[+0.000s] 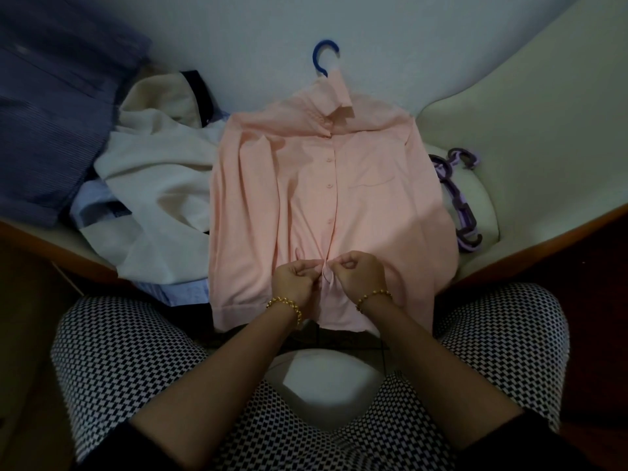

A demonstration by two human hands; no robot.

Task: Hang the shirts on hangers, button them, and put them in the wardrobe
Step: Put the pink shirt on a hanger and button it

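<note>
— How is the bed laid out from where you stand?
— The white-sheeted bed [238, 39] curves round the seated person. Its brown wooden edge [543, 243] runs in from both sides to the knees in black-and-white checked trousers [119, 351]. Plain sheet shows beyond the collar, and there is a cream stretch off to the right.
— And the left?
— Crowded. A dark blue striped cloth [51, 113] fills the far left corner. A crumpled cream shirt [159, 185] sprawls beside it over a light blue shirt [91, 198], touching the pink one.
— The pink one being the job?
— Yes. The long-sleeved salmon-pink shirt [373, 215] lies flat, front up, in the middle of the bed, with its hem hanging just over the near edge toward the lap. It sits on a blue plastic hanger [324, 52], and only the hook shows above the collar. One sleeve lies folded down the left side and there is a chest pocket on the right. The small pink buttons [329, 186] are closed down the front as far as the hands.
— And the hands?
— The left hand [294, 278] and right hand [360, 271] sit close together, fingers curled. Each pinches the front strip low down near the hem. There are gold bead bracelets [285, 305] on both wrists.
— Anything on the right?
— A bunch of lilac plastic hangers [458, 205], just beside the pink shirt.
</note>
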